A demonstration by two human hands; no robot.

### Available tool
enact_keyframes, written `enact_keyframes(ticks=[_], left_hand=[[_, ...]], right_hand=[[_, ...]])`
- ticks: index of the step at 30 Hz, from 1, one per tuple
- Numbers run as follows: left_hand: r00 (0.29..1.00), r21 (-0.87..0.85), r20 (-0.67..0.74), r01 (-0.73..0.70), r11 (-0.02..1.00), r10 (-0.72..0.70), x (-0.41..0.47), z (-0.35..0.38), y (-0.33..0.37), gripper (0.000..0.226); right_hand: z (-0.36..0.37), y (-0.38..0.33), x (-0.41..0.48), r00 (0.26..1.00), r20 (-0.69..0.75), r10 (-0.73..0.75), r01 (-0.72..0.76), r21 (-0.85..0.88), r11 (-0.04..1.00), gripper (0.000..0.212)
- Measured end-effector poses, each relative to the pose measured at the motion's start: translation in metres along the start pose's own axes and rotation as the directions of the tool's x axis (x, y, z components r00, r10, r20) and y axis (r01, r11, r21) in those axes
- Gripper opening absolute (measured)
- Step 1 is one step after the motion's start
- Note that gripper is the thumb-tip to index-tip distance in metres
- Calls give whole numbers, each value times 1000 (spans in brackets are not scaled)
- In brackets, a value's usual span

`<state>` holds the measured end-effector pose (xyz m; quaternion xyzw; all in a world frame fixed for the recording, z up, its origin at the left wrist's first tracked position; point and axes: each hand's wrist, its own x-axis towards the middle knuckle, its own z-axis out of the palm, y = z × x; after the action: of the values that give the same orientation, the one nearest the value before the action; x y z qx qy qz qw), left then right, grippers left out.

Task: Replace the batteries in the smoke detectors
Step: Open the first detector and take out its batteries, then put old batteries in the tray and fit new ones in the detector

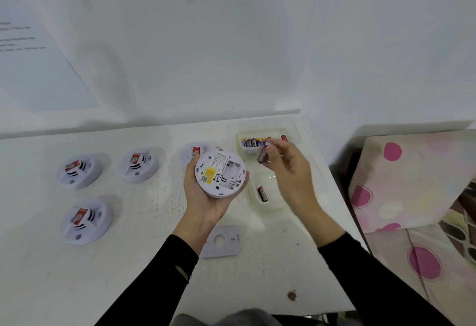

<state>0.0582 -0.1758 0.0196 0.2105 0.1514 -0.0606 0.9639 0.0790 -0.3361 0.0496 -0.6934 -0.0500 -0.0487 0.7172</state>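
Palm up, the left hand (206, 191) cradles an overturned smoke detector (220, 172), its battery bay bare. Just to its right, the raised right hand (288, 168) pinches a dark battery (262, 156) in its fingertips, above a clear tub (268, 134) of batteries.

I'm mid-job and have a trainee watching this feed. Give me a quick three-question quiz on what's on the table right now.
1. True or false: the battery bay of the smoke detector in the left hand is empty.
2. What is the right hand holding? A) cover plate B) battery C) container lid
3. How many batteries lie in the near container?

Key:
1. True; the open bay shows no cells.
2. B; a battery is pinched in the fingertips, near the far container of batteries.
3. One loose battery. The cover plate lies on the table.
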Motion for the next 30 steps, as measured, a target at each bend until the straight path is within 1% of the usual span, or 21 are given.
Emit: enact_keyframes(ticks=[1, 2, 3, 4, 5, 6, 7, 9, 11, 12, 13, 14, 15, 16, 17, 19, 20, 22, 24, 27, 30], left_hand=[[1000, -10, -1, -5, 1000, 5, -1, -3, 0, 61], [1000, -17, 4, -6, 1000, 6, -1, -5, 1, 66], [1000, -17, 8, -7, 1000, 7, -1, -7, 1, 69], [1000, -11, 12, -8, 1000, 8, -1, -9, 2, 71], [1000, -4, 19, -8, 1000, 8, -1, -10, 3, 72], [1000, 3, 24, -8, 1000, 8, -1, -11, 3, 73], [1000, 7, 31, -3, 1000, 3, 0, -12, 4, 75], [999, 8, 37, 19, 1000, -19, -1, -15, 6, 77], [998, 24, 49, 47, 999, -48, -5, -17, 11, 79], [996, 45, 66, 58, 997, -61, -7, -19, 14, 80], [994, 69, 82, 63, 996, -68, -10, -22, 18, 82], [994, 89, 90, 58, 994, -66, -12, -27, 23, 84], [996, 109, 79, 43, 993, -51, -14, -31, 28, 87], [998, 125, 50, 22, 992, -28, -16, -36, 33, 88], [1000, 143, 19, 2, 990, -5, -17, -40, 38, 84], [998, 193, -52, -27, 981, 37, -22, -47, 45, 62], [994, 245, -91, -36, 969, 60, -25, -50, 49, 49], [984, 406, -153, -24, 914, 94, -31, -60, 56, 38], [965, 597, -227, 33, 801, 129, -38, -73, 60, 39], [919, 793, -321, 130, 596, 227, -49, -87, 64, 31], [881, 855, -315, 101, 508, 354, -56, -91, 67, 29]], right_hand=[[-10, 4, 11, 997, -15, 72, -74, -145, 987, 10], [-20, 10, 19, 987, 19, 159, -143, -347, 927, 17], [-27, 18, 26, 966, 58, 250, -182, -532, 827, 23], [-32, 27, 30, 942, 73, 327, -202, -656, 728, 27], [-34, 37, 32, 924, 64, 377, -218, -721, 657, 26], [-33, 43, 33, 915, 45, 402, -237, -746, 623, 20], [-32, 49, 33, 911, 29, 411, -254, -747, 615, 14], [-29, 52, 32, 910, 38, 413, -248, -748, 616, 12], [-27, 50, 31, 916, 61, 396, -193, -799, 569, 16], [-25, 47, 28, 940, 71, 335, -132, -828, 545, 19], [-22, 45, 23, 972, 94, 215, -42, -831, 555, 19], [-17, 41, 15, 989, 140, 53, 80, -793, 604, 17], [-11, 37, 4, 972, 204, -115, 228, -720, 655, 15], [-3, 34, -12, 928, 299, -224, 368, -634, 680, 14], [4, 34, -29, 866, 425, -263, 480, -561, 675, 15], [14, 47, -63, 707, 664, -241, 643, -464, 610, 16], [17, 59, -76, 639, 737, -219, 701, -440, 561, 17], [17, 85, -92, 560, 807, -190, 771, -422, 477, 21], [16, 100, -95, 541, 818, -194, 779, -400, 484, 25], [21, 107, -84, 562, 800, -209, 747, -384, 542, 29], [33, 108, -65, 594, 781, -194, 720, -409, 561, 33]])
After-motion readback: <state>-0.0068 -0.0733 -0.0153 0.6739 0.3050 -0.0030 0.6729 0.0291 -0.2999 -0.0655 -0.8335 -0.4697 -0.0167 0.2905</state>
